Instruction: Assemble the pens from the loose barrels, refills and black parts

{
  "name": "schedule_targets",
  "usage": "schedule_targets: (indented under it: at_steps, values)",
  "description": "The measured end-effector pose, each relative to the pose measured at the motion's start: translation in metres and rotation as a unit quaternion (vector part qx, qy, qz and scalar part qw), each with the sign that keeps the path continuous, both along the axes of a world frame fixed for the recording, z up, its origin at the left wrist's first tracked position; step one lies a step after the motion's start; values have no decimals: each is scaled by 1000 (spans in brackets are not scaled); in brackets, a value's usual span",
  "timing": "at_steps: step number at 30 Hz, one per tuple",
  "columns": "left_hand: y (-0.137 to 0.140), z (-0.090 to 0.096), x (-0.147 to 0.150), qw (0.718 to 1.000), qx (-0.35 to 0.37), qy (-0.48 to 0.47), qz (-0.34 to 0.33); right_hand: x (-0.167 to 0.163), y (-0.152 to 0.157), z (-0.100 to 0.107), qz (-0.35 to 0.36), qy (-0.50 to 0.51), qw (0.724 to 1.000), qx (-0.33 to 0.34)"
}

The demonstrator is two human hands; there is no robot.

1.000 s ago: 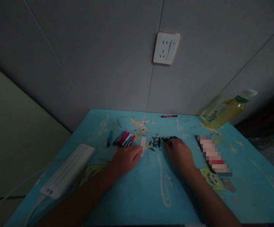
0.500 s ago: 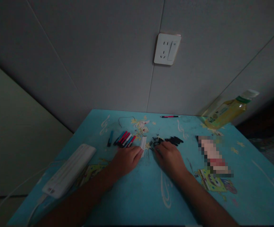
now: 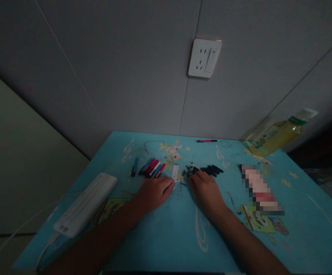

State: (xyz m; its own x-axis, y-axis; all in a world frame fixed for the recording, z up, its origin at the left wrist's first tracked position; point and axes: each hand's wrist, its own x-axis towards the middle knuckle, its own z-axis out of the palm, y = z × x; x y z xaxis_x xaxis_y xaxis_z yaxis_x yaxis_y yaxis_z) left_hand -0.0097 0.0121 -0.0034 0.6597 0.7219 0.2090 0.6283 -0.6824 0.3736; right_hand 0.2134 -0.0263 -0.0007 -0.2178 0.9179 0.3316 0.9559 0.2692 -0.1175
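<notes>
My left hand [image 3: 155, 193] rests on the table with thumb and fingers pinched together. A thin white stick [image 3: 178, 181] pokes out at its fingertips. Just beyond them lie several slim white sticks [image 3: 174, 170], side by side like pen refills. My right hand [image 3: 207, 191] curls its fingers down at a pile of small dark pieces [image 3: 189, 170]; whatever is under the fingertips is hidden. Black pen parts [image 3: 213, 170] lie behind that hand. Left of the white sticks is a row of red, blue and white pen barrels [image 3: 153, 168], with one blue barrel [image 3: 135, 166] apart.
A white power strip [image 3: 85, 204] with a cable lies at the left. A red and black pen [image 3: 207, 141] is near the wall. At the right stand a bottle of yellow liquid [image 3: 279, 133] and a blurred flat item [image 3: 260, 189]. A wall socket [image 3: 205, 58] is above.
My right fingertips have drawn slightly away from the left ones, toward the dark pile. My left hand keeps its pinch. The whole view has shifted a little.
</notes>
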Motion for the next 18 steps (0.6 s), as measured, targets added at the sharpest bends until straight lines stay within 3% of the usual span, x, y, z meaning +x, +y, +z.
schedule_targets:
  at_steps: [6, 18]
  values:
    - [0, 1, 0, 1000, 1, -4, -6, 0, -1, 8, 36, 71, 997, -12]
    - [-1, -1, -1, 1000, 12, 13, -17, -1, -2, 9, 79, 59, 995, 8]
